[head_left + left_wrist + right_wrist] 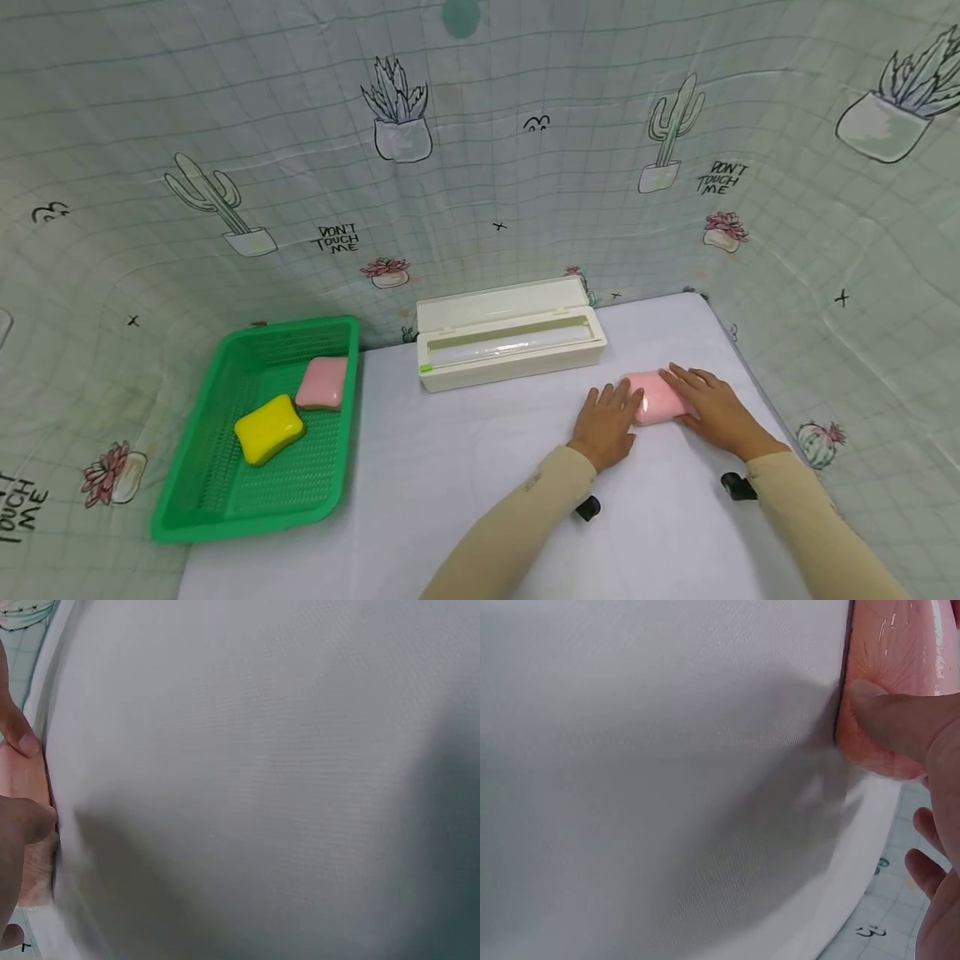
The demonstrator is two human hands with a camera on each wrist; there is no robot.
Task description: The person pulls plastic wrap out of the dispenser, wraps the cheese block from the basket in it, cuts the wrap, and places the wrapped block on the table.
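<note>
A pink sponge [656,397] with a shiny, wrinkled clear film around it lies at the right of the table. My left hand [604,423] holds its left end, fingers over the top and thumb at the near side. At the other end my right hand [712,408] grips it, with the thumb [885,712] pressed into the near side in the right wrist view. Both thumbs touch the sponge's near side [34,776] in the left wrist view. The sponge's far side is hidden.
A white cling film dispenser [513,360] stands at the back with its lid up and a roll inside. At left, a green basket [341,467] holds a yellow sponge [268,429] and another pink sponge [321,383]. Patterned cloth [480,183] surrounds the white table [450,483].
</note>
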